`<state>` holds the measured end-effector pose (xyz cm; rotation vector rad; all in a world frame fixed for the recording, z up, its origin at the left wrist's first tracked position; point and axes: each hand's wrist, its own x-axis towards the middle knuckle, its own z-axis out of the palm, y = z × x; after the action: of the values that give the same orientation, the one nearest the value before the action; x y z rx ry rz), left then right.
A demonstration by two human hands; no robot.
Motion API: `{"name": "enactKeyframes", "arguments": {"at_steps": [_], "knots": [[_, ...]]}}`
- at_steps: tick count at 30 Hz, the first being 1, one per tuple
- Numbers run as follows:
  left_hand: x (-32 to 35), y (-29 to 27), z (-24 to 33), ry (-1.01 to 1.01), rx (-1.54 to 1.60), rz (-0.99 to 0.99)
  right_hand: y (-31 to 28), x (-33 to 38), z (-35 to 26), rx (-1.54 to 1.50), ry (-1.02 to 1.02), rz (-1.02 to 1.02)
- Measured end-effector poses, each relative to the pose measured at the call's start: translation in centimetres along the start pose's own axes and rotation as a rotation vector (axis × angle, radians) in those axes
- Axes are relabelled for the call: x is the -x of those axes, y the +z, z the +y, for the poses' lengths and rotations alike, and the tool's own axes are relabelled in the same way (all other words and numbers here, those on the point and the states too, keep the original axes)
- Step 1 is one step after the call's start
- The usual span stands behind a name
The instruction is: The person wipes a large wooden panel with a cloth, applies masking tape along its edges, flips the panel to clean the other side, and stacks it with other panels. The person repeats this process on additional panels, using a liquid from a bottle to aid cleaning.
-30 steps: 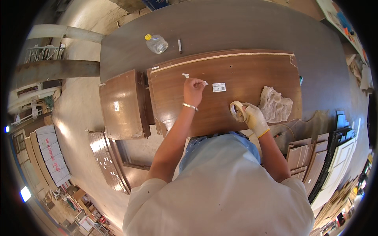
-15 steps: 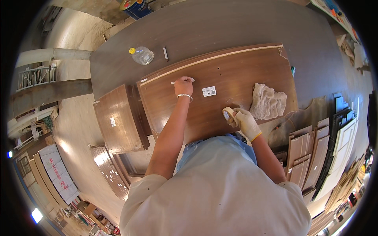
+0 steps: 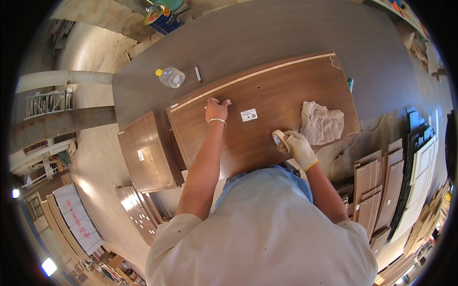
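Note:
A brown wooden panel (image 3: 281, 93) with a white label (image 3: 248, 115) lies in front of me, a pale strip running along its far edge. Over its left part is my bare left hand (image 3: 217, 110), a bracelet at the wrist. Its fingers are curled with the thumb out to the right, and a bit of a pale strip shows at their left side. My right hand (image 3: 301, 151), in a whitish glove, is closed on a roll of masking tape (image 3: 279, 141) above the panel's near edge. Beside that hand a crumpled beige rag (image 3: 322, 123) rests on the panel.
Beyond the panel, a clear bottle with yellow cap (image 3: 172, 77) and a slim marker-like stick (image 3: 198, 74) lie on the dark table (image 3: 267, 33). Another brown panel stack (image 3: 148, 159) stands at left. Panels (image 3: 367, 190) lean at right. A blue can (image 3: 164, 21) stands at the far left.
My left hand has shifted slightly left and nearer, its thumb now sticking out; less of the pale strip shows. My right hand still holds the tape roll. The whole view has turned slightly.

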<state>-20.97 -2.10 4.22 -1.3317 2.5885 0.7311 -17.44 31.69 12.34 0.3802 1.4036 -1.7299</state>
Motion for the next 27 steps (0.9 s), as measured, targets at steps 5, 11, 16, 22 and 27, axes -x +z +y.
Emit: {"name": "enactKeyframes", "arguments": {"at_steps": [5,11,16,22,27], "knots": [[-1.2,-0.5,0.6,-0.030,-0.029,-0.025,-0.8,0.6,0.6,-0.056,0.018,-0.006],[-0.3,-0.6,0.6,0.033,-0.064,-0.077,-1.9,1.7,1.1,-0.065,-0.017,0.026],[-0.5,-1.3,0.4,0.072,-0.225,-0.201,-2.7,2.3,1.4,-0.084,-0.006,0.007],[-3.0,-1.9,-0.4,0.203,-0.274,-0.311,-3.6,2.9,1.7,-0.086,-0.038,0.026],[-5.3,-1.5,0.2,0.018,-0.146,-0.385,-4.5,3.2,2.2,-0.100,-0.040,0.015]]}}
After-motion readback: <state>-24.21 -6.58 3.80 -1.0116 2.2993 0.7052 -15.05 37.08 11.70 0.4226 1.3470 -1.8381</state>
